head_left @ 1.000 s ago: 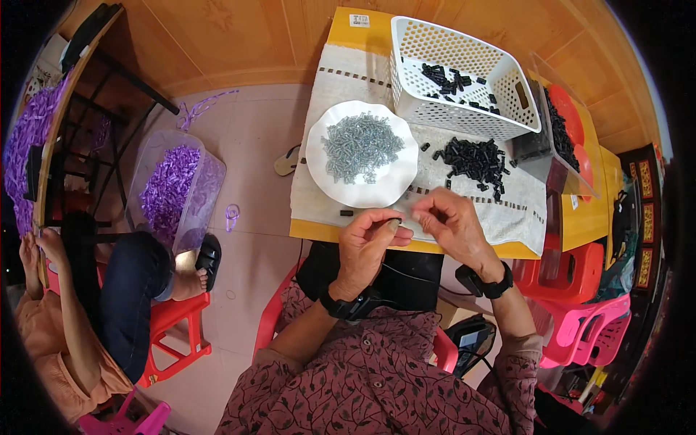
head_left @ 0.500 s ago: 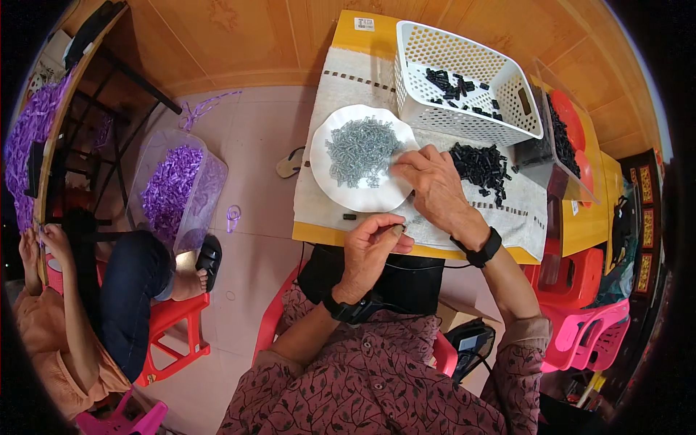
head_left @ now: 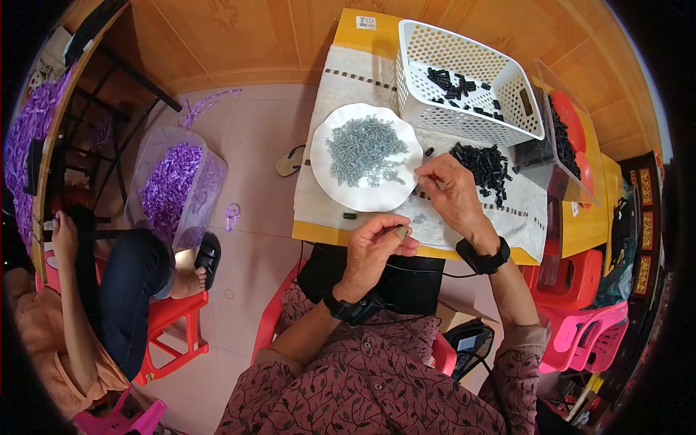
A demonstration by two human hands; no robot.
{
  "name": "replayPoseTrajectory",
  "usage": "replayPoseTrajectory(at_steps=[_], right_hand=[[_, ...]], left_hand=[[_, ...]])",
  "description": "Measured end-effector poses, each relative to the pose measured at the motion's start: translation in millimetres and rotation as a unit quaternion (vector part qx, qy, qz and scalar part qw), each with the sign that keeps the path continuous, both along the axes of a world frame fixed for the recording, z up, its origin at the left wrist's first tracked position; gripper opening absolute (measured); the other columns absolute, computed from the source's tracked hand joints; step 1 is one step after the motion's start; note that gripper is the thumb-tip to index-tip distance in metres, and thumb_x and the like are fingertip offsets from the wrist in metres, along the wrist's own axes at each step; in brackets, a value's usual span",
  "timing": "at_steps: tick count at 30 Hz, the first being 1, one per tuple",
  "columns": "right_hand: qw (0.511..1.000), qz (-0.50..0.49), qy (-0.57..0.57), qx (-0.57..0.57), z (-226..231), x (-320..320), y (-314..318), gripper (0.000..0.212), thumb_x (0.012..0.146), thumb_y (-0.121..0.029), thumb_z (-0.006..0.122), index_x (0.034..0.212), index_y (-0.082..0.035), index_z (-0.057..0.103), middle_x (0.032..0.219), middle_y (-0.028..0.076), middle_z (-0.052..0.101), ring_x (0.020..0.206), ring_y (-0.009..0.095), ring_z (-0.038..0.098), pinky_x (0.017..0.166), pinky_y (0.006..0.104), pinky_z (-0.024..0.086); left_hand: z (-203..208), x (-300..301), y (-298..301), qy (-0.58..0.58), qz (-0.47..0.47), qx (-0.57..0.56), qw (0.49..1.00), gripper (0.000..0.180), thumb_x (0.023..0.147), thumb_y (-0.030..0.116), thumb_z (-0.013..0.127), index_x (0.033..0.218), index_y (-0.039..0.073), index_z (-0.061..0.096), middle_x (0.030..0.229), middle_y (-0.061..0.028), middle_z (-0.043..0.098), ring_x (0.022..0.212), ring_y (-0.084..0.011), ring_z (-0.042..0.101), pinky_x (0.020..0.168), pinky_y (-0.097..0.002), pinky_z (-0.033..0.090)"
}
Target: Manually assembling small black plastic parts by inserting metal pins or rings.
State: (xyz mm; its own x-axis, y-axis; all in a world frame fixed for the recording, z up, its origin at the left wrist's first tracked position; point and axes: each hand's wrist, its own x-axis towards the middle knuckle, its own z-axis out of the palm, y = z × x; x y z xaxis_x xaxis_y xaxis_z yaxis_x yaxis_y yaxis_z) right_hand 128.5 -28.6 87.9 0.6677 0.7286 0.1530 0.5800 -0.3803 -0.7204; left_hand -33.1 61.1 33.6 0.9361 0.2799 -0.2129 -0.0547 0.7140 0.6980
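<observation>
My left hand (head_left: pixel 373 250) is closed at the table's front edge, thumb and fingers pinching a small dark piece (head_left: pixel 401 231), mostly covered by the fingertips. At the right rim of a white scalloped plate (head_left: pixel 330 190), my right hand (head_left: pixel 457 192) has its thumb and forefinger drawn together; what they hold, if anything, is too small to make out. A heap of small clear grey tubes (head_left: pixel 362 148) lies on the plate. Right of it on the cloth is a pile of short black tubular pieces (head_left: pixel 484 170). One black piece (head_left: pixel 349 216) lies alone below the plate.
A white perforated basket (head_left: pixel 471 123) with some black pieces stands at the back, beside a clear bin (head_left: pixel 562 156) of black pieces. On the left, another person's hand (head_left: pixel 65 235) is near a table, with a clear tub (head_left: pixel 210 177) of purple pieces on the floor.
My right hand has drawn back from the clear tubes to the plate's right rim. My left hand has barely shifted. The other person's hands have moved.
</observation>
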Motion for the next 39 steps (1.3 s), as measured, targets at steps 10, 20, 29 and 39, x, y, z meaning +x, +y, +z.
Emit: replayPoseTrajectory(at_steps=[10,20,29,39], right_hand=[[0.996,-0.023,-0.070,-0.048,2,1,14,0.007,0.076,-0.005,0.065,0.083,-0.003,0.066,0.079,0.011,0.057,0.068,0.029,0.058,0.061,0.0369,0.046],[0.960,0.005,-0.256,-0.114,-7,8,35,0.012,0.072,-0.008,0.067,0.083,-0.008,0.069,0.076,0.012,0.056,0.071,0.031,0.058,0.061,0.0413,0.045],[0.948,-0.006,-0.278,-0.156,-12,7,37,0.006,0.075,-0.005,0.063,0.080,-0.003,0.061,0.080,0.013,0.057,0.072,0.034,0.058,0.060,0.0416,0.047],[0.975,-0.055,0.215,0.010,15,-16,-14,0.006,0.089,-0.006,0.057,0.094,-0.001,0.056,0.079,0.003,0.057,0.065,0.009,0.051,0.059,0.0231,0.045]], left_hand=[[0,0,0,0.001,0.003,0.007,1.000,0.019,0.091,0.003,0.053,0.109,-0.003,0.057,0.088,-0.0120,0.063,0.078,-0.0191,0.066,0.068,-0.0316,0.057],[0,1,1,0.000,-0.002,0.029,1.000,0.021,0.091,0.004,0.054,0.110,-0.003,0.057,0.089,-0.0109,0.062,0.077,-0.0180,0.065,0.068,-0.0308,0.057],[2,-1,5,-0.065,-0.027,-0.112,0.991,0.022,0.093,0.004,0.051,0.114,-0.001,0.056,0.102,-0.0113,0.061,0.087,-0.0189,0.064,0.076,-0.0338,0.055],[11,-5,3,-0.117,-0.061,-0.160,0.978,0.027,0.092,0.001,0.052,0.118,0.000,0.055,0.108,-0.0129,0.061,0.091,-0.0195,0.063,0.080,-0.0340,0.054]])
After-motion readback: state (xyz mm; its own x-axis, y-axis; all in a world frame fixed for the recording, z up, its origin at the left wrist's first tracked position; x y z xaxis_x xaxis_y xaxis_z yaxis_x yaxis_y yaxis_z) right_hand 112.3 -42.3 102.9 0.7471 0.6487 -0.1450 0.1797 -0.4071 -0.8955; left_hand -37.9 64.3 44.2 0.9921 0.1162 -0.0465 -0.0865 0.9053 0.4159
